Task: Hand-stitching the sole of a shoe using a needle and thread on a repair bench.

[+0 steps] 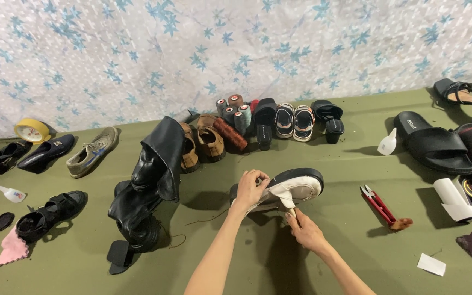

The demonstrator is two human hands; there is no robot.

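While the left hand (251,187) grips the white shoe (290,188), right hand (305,229) fingers pinch its upper; black boot (148,180) beside

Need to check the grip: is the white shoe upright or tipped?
Tipped: the white shoe lies sideways, black sole facing away, held by left hand and right hand.

Both forearms are bare, no sleeves, left grip (250,188) and right grip (306,230) ungloved.

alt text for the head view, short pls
Two bare hands work on a white shoe with a black sole: left hand grips its heel end, right hand pinches a small tool beneath. Black boots, spools and red snips lie around on green cloth.
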